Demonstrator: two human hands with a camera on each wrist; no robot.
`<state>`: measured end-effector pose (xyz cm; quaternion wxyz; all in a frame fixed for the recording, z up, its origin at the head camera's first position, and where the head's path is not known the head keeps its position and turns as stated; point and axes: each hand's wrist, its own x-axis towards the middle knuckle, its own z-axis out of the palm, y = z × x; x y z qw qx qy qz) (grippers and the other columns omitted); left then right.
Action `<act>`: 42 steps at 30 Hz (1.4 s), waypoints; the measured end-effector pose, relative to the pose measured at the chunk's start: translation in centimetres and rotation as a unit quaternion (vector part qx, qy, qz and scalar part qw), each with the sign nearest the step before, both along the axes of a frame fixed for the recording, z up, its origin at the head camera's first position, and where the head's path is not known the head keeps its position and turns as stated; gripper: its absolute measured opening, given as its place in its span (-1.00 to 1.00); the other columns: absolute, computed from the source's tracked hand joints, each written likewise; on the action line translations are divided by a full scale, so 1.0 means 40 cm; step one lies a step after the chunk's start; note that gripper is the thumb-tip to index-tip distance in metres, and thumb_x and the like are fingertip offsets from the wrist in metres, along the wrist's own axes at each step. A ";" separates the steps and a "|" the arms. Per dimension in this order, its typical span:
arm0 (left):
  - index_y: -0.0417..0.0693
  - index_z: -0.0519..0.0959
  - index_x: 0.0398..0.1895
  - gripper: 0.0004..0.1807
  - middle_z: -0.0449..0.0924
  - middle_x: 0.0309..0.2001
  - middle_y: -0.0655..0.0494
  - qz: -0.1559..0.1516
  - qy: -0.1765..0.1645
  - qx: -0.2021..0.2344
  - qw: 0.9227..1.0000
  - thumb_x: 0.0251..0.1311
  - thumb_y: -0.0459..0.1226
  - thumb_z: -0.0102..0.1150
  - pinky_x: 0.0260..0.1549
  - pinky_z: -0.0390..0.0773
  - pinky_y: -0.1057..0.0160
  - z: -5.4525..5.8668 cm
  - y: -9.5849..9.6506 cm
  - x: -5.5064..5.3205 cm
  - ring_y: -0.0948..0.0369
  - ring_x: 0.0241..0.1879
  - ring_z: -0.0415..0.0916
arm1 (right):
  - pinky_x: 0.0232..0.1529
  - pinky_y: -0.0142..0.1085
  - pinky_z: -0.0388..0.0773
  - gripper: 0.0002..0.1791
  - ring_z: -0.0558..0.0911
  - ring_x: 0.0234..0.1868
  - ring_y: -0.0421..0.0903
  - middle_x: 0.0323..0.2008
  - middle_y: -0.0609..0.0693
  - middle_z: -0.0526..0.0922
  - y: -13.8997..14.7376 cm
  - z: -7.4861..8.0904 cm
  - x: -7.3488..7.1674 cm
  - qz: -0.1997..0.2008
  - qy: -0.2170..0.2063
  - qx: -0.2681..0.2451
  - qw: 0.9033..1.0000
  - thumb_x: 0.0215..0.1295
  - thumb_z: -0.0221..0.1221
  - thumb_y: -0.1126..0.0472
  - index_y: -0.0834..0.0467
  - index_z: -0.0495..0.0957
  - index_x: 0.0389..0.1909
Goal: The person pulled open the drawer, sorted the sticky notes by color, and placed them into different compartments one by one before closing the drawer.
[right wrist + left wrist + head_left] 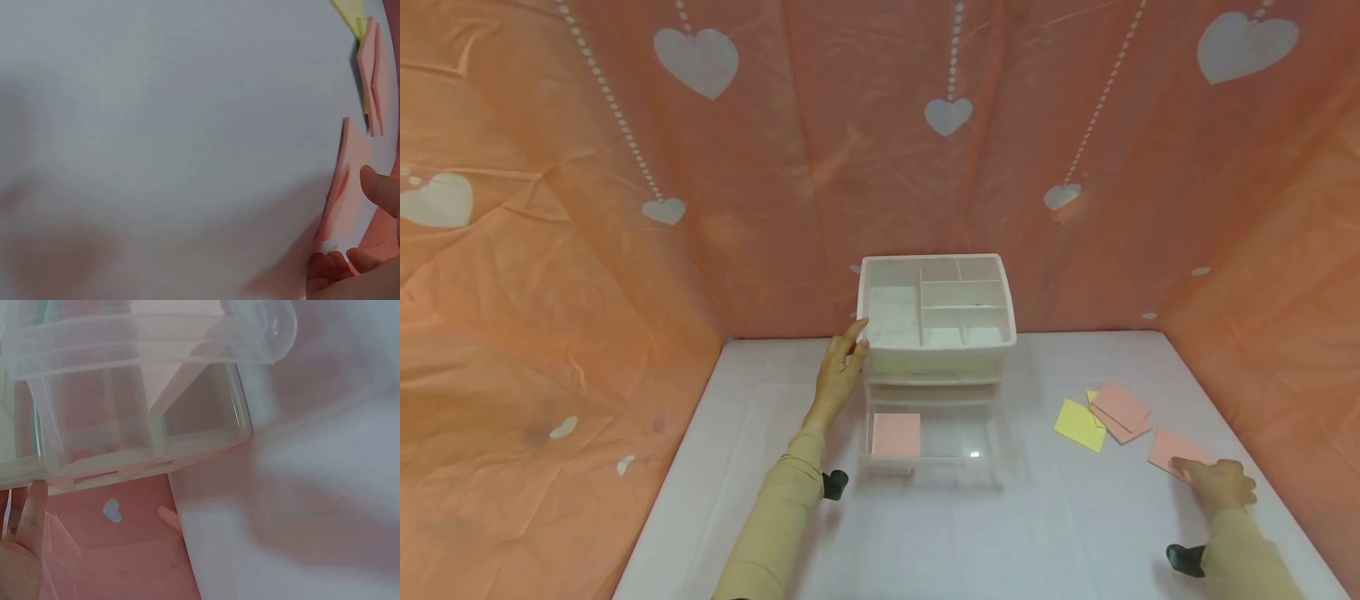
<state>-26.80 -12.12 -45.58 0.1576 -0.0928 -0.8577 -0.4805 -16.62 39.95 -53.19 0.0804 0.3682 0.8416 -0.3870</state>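
Note:
A white drawer organizer (936, 354) stands on the table, its clear lower drawer (955, 437) pulled out. Inside that drawer, toward the left, lies a pink sticky note pad (897, 435). My left hand (837, 379) rests against the organizer's left side near the top, fingers extended; the left wrist view shows its fingers (31, 515) at the frame. Over at the right, my right hand (1221, 483) is at the near edge of a pink sticky note pad (1176, 450) lying on the table. In the right wrist view its thumb (380, 190) stands apart from the other fingers, beside the pad.
Beyond the right hand lie more pink sticky note pads (1122, 406), overlapping a yellow one, with another yellow pad (1080, 425) to their left. The organizer's top tray (891, 312) has several compartments. An orange curtain (820, 167) with hearts encloses the table's back and sides.

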 end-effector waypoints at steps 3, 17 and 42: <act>0.39 0.27 0.31 -0.56 0.40 -0.13 -0.02 -0.001 0.004 -0.001 1.000 0.38 -0.03 -0.13 -0.29 0.46 0.19 -0.001 0.001 -0.001 0.09 -0.10 0.47 | 0.16 0.28 0.09 -0.04 -0.02 0.18 0.51 0.15 0.69 -0.10 0.000 -0.008 0.010 0.005 -0.023 0.018 1.000 0.21 0.00 -0.09 0.68 -0.11 0.19; 0.47 0.25 0.30 -0.56 0.41 -0.12 0.02 0.004 -0.006 0.001 1.000 0.37 0.01 -0.14 -0.31 0.47 0.19 0.004 -0.005 0.006 0.11 -0.11 0.48 | 0.05 0.22 0.07 -0.22 0.06 0.12 0.48 0.12 0.56 0.11 -0.010 -0.063 0.018 0.017 0.044 0.037 0.998 0.26 0.02 0.00 0.55 0.06 0.24; 0.44 0.25 0.32 -0.56 0.40 -0.10 0.00 -0.007 -0.009 0.005 1.000 0.38 -0.01 -0.14 -0.23 0.49 0.10 0.003 -0.001 0.004 0.08 -0.05 0.45 | -0.50 -0.66 0.46 -0.36 0.49 -0.62 -0.56 -0.62 -0.44 0.37 -0.007 -0.062 0.054 -0.094 0.205 -0.139 0.964 0.36 -0.03 0.22 0.13 0.03 0.43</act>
